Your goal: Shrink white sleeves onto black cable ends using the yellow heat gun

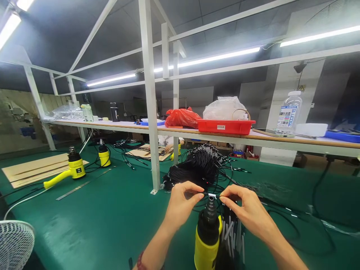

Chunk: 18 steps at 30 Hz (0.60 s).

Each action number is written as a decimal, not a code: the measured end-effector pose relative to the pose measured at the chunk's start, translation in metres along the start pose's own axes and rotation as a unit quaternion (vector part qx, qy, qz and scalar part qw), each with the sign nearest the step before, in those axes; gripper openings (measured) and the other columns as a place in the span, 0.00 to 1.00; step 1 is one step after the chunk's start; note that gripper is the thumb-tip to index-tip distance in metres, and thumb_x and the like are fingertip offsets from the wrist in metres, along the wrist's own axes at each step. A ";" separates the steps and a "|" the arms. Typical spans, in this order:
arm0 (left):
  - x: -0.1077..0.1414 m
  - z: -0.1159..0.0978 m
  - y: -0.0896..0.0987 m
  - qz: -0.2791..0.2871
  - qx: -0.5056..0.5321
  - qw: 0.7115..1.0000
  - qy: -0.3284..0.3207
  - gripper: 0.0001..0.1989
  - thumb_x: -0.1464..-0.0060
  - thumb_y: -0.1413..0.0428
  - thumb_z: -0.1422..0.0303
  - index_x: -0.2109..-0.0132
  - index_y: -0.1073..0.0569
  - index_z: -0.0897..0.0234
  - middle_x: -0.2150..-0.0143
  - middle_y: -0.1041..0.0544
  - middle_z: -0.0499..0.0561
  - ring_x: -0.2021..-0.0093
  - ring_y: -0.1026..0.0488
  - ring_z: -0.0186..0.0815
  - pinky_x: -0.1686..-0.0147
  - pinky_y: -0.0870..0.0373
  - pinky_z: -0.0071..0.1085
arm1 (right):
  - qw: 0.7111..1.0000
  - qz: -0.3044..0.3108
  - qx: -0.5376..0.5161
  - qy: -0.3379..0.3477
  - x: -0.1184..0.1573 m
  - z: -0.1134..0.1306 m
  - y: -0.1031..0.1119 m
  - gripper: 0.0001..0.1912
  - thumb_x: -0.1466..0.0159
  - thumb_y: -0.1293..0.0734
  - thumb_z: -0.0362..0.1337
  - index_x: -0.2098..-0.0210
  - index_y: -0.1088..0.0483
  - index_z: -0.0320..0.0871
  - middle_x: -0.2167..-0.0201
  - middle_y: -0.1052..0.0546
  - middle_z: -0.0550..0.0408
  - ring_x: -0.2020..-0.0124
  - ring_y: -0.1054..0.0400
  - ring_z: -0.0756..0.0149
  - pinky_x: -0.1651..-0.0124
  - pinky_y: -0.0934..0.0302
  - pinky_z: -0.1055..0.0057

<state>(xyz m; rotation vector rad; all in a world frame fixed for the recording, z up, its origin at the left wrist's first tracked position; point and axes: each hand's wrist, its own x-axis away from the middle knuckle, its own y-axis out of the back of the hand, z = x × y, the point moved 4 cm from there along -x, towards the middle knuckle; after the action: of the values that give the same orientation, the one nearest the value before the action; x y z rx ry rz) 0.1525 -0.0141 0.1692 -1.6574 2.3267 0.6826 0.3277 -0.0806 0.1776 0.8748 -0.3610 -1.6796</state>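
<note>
My left hand (pixel 182 205) and my right hand (pixel 242 207) pinch a thin black cable between thumbs and fingers. A short white sleeve (pixel 212 195) sits on the cable between my fingertips. Directly below it, a yellow heat gun (pixel 207 234) stands upright, its black nozzle pointing at the sleeve. A bundle of black cables with white-tipped ends (pixel 232 234) stands just right of the gun, below my right hand. Behind my hands lies a large tangled heap of black cables (pixel 197 172).
A white steel post (pixel 149 93) rises from the green bench mat (pixel 98 221). Two more yellow heat guns (pixel 75 168) (pixel 104 155) and wooden boards (pixel 36 170) lie left. A co-worker's hand (pixel 168 148) works beyond. A shelf holds a red tray (pixel 225 126). A fan (pixel 15 243) stands lower left.
</note>
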 end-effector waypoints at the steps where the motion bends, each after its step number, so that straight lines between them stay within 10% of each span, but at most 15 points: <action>1: 0.000 0.000 0.000 -0.001 0.005 1.000 -0.005 0.05 0.53 0.39 0.71 0.67 0.21 0.65 0.68 0.21 0.51 0.65 0.27 0.37 0.63 0.32 0.29 | 1.000 0.000 0.001 0.003 0.000 0.001 0.000 0.11 0.38 0.38 0.41 0.73 0.29 0.45 0.73 0.25 0.57 0.70 0.33 0.64 0.66 0.42 0.70; 18: 0.007 -0.011 0.004 0.042 -0.151 0.987 -0.029 0.24 0.37 0.57 0.55 0.77 0.36 0.63 0.79 0.35 0.44 0.75 0.39 0.30 0.74 0.46 0.26 | 0.998 0.038 0.050 -0.007 0.007 0.002 -0.008 0.26 0.33 0.48 0.51 0.76 0.30 0.45 0.79 0.29 0.58 0.75 0.39 0.66 0.71 0.51 0.71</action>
<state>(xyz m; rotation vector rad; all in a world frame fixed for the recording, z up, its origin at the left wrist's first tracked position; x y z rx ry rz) 0.1472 -0.0239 0.1773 -1.6335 2.3554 1.1362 0.3204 -0.0854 0.1715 0.9123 -0.4864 -1.6096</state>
